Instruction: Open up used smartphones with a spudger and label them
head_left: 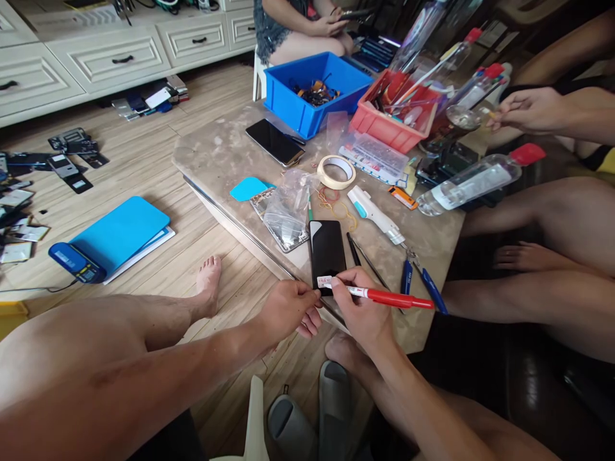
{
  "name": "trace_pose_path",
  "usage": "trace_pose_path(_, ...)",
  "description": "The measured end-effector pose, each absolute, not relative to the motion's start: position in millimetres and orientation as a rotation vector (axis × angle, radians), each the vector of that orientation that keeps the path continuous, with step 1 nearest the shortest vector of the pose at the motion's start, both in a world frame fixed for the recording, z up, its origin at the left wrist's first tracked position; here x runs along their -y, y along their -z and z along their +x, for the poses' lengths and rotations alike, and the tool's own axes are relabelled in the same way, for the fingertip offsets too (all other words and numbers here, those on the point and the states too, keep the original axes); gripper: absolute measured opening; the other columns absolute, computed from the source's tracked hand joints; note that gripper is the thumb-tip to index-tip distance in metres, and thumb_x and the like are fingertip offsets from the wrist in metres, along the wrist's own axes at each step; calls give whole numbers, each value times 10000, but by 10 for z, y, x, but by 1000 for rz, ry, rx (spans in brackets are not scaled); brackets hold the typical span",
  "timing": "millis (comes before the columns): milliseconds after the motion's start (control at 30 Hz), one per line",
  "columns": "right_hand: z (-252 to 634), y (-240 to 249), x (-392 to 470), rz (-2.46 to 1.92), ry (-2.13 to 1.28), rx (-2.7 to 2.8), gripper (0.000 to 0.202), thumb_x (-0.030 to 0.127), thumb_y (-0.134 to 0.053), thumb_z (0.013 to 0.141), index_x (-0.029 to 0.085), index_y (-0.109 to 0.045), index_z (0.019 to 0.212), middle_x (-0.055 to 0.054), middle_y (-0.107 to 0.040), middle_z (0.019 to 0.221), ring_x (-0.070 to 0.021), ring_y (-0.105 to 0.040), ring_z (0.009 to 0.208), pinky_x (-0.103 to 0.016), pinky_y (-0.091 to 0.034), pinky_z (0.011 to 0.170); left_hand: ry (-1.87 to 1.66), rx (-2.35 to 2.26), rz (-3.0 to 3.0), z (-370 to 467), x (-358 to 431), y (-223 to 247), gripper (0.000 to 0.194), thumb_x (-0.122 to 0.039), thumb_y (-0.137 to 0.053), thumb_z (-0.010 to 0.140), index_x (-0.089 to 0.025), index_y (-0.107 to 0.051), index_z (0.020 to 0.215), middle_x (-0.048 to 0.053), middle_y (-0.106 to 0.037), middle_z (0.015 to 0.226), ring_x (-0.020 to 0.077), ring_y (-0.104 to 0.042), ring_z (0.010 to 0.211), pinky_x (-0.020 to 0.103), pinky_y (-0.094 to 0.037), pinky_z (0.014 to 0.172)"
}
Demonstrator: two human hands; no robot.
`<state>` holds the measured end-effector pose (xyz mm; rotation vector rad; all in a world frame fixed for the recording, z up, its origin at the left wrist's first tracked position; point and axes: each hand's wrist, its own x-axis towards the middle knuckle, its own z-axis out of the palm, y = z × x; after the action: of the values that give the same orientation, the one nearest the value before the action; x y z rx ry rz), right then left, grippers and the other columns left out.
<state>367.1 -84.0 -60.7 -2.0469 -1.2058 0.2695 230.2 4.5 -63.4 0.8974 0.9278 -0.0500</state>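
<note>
A black smartphone (328,250) lies face up at the table's near edge, with a small white label (324,280) on the lower part of its screen. My right hand (362,307) grips a red marker (394,299), whose tip end points left at the label; whether it touches is too small to tell. At the phone's lower left corner, the thumb and forefinger of my left hand (291,310) are pinched together against its edge. Left of the phone sits an opened phone frame (281,221) with clear plastic over it. Thin dark tools (369,262) lie just right of the phone.
On the table (211,150) are masking tape (336,171), a white handheld tool (375,214), blue-handled pliers (423,282), another phone (275,142), a blue bin (312,96), a red basket (394,118) and a clear bottle (475,182). Another person's hand (533,110) is at right; someone sits behind.
</note>
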Motion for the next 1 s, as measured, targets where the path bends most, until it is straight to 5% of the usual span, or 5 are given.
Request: trace_pose_path(1000, 3679, 638, 852, -2040, -291, 1221, 228, 392, -583, 931, 230, -610, 773, 18, -682, 609, -166, -636, 512, -271, -459, 514, 105, -1029, 1058, 2254, -99, 342, 173, -476, -678, 852, -311, -712, 811, 4, -717, 608, 264, -756, 720, 358, -639, 603)
